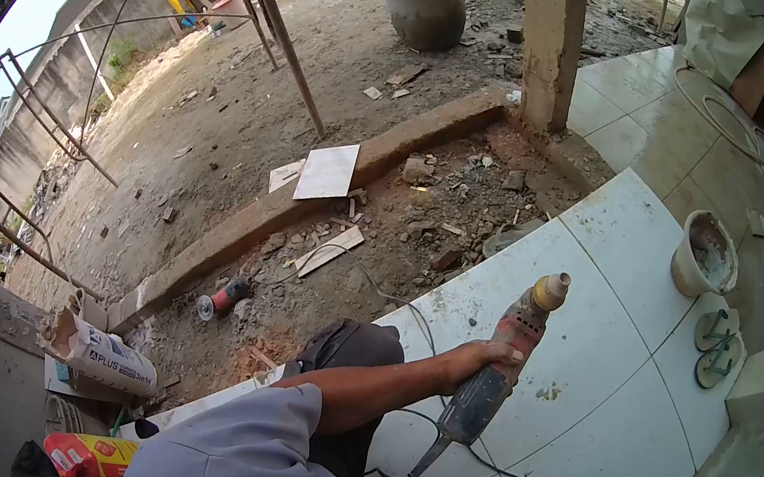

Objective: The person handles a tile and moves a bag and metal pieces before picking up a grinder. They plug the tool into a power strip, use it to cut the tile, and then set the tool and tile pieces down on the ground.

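Observation:
My left hand [482, 362] reaches in from the left, below a grey sleeve [247, 427]. Its fingers are wrapped round the body of a red and black rotary hammer drill [482, 394]. The drill's chuck, with a yellowish collar, points to the upper right and I see no bit in it. A black cord runs from the handle end across the white tiles [576, 399] under the tool. Whether the drill rests on the tiles or is held just above them, I cannot tell. My right hand is out of view.
A red angle grinder [224, 300] lies on the dirt, near loose tile pieces [327, 172] and rubble. At right are a mortar-stained bucket [706, 255], flip-flops [717, 346] and a hose [734, 129]. An opened bag [108, 357] stands lower left. A concrete post [552, 51] rises beyond.

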The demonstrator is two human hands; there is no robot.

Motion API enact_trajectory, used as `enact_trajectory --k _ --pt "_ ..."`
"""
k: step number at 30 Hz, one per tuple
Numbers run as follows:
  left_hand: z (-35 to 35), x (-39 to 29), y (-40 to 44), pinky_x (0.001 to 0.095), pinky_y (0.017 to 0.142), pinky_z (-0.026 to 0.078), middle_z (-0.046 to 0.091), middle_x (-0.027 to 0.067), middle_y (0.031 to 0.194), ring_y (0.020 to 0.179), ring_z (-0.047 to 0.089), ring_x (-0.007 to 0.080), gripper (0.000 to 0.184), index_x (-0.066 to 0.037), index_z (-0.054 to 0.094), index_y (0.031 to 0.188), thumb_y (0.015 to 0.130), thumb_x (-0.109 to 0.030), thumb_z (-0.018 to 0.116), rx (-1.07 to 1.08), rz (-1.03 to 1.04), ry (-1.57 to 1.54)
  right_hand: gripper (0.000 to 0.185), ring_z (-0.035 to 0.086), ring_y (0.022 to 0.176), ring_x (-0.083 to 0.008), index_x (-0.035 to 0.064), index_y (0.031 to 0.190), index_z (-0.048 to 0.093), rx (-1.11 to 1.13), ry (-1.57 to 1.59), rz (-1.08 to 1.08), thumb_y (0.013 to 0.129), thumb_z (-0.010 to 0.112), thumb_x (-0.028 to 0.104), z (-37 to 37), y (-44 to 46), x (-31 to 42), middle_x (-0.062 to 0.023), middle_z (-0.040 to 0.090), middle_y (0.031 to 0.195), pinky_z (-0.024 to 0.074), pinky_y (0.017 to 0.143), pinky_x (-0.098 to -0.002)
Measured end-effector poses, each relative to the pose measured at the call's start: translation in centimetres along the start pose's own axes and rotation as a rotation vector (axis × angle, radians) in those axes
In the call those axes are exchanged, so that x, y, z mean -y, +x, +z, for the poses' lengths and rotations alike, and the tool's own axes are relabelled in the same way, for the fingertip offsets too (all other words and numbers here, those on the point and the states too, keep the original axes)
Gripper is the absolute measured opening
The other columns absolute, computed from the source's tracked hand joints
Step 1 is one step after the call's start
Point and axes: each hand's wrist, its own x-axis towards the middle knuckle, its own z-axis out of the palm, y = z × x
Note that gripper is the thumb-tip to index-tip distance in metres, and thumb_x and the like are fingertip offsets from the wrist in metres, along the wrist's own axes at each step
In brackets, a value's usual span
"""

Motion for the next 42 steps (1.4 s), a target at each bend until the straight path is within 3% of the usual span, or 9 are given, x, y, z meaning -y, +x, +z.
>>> enact_trajectory --k 3,4,10,13,18,23,26,31,42 --pt "-0.7 -0.6 -0.4 0.0335 0.072 0.051 0.060 0.0107 0.088 0.077 0.062 0.0210 0.051 0.001 0.054 0.105 0.078 -0.040 0.068 0.008 0.078 -0.007 0.051 0.057 0.074 -0.0206 0.0027 0.137 0.046 -0.012 0.313 -0.042 0.092 0.056 0.022 -2.5 -2.8 10.1 -0.0127 0.064 0.091 0.0482 0.069 -0.0348" --pt "-0.7 -1.1 -1.0 0.0338 0.071 0.052 0.060 0.0107 0.087 0.078 0.063 0.0211 0.051 0.001 0.054 0.105 0.078 -0.040 0.068 0.012 0.087 -0.007 0.024 0.057 0.059 -0.0148 -0.0018 0.110 0.053 0.002 0.489 -0.058 0.094 0.051 0.016 -0.7 1.1 9.1 -0.0038 0.057 0.064 0.0495 0.064 -0.0307" --pt "-1.5 -1.0 -2.2 0.0338 0.061 0.057 0.062 0.0145 0.087 0.075 0.066 0.0228 0.046 0.001 0.053 0.104 0.083 -0.039 0.060 -0.153 0.116 -0.054 0.030 0.063 0.090 -0.0154 0.0037 0.101 0.062 0.039 0.415 -0.186 0.096 0.052 0.032 -1.3 2.3 13.6 -0.0054 0.067 0.090 0.0532 0.072 -0.0335" --pt "-2.1 -0.9 -2.0 0.0334 0.063 0.058 0.062 0.0149 0.087 0.076 0.066 0.0232 0.052 0.001 0.050 0.111 0.081 -0.041 0.061 -0.176 0.160 -0.016 0.032 0.058 0.078 -0.0368 0.0027 0.106 0.059 -0.013 0.188 -0.183 0.091 0.057 0.031 0.1 3.2 12.0 -0.0175 0.063 0.081 0.0464 0.078 -0.0407" --pt "-2.6 -0.6 -1.8 0.0334 0.065 0.058 0.063 0.0150 0.087 0.075 0.067 0.0229 0.050 0.002 0.053 0.108 0.083 -0.041 0.060 -0.139 0.144 -0.028 0.035 0.063 0.067 -0.0173 0.0037 0.111 0.057 -0.111 0.531 -0.259 0.093 0.056 0.033 1.0 3.0 8.3 -0.0088 0.063 0.078 0.0497 0.060 -0.0320" --pt "-1.5 -0.2 -1.8 0.0329 0.064 0.057 0.063 0.0149 0.087 0.074 0.067 0.0230 0.049 0.002 0.054 0.106 0.083 -0.041 0.060 -0.145 0.126 -0.010 0.036 0.059 0.053 -0.0174 0.0044 0.115 0.052 -0.170 0.499 0.077 0.092 0.058 0.031 -2.4 2.8 8.1 -0.0090 0.063 0.077 0.0473 0.043 -0.0284" --pt "-0.8 0.0 -2.0 0.0328 0.064 0.057 0.064 0.0147 0.087 0.074 0.067 0.0228 0.049 0.003 0.053 0.106 0.083 -0.040 0.061 -0.153 0.127 0.005 0.037 0.065 0.064 -0.0258 0.0044 0.112 0.054 -0.165 0.211 0.249 0.091 0.059 0.034 -2.9 4.3 7.3 -0.0150 0.065 0.081 0.0524 0.055 -0.0351" --pt "-1.4 0.4 -2.3 0.0330 0.068 0.057 0.063 0.0151 0.088 0.076 0.066 0.0236 0.051 0.004 0.052 0.108 0.084 -0.040 0.061 -0.132 0.141 -0.009 0.045 0.061 0.096 -0.0418 0.0002 0.110 0.054 -0.073 -0.134 -0.009 0.091 0.055 0.041 -3.4 7.6 7.4 -0.0241 0.065 0.097 0.0478 0.086 -0.0462" --pt "-2.3 0.1 -3.1 0.0351 0.078 0.057 0.060 0.0192 0.097 0.086 0.064 0.0273 0.050 0.004 0.046 0.119 0.088 -0.031 0.063 -0.196 0.276 -0.122 0.041 0.061 0.105 -0.0361 0.0030 0.117 0.056 0.036 -0.586 -0.092 0.095 0.046 0.036 -2.7 13.8 8.5 -0.0218 0.064 0.108 0.0483 0.088 -0.0466"
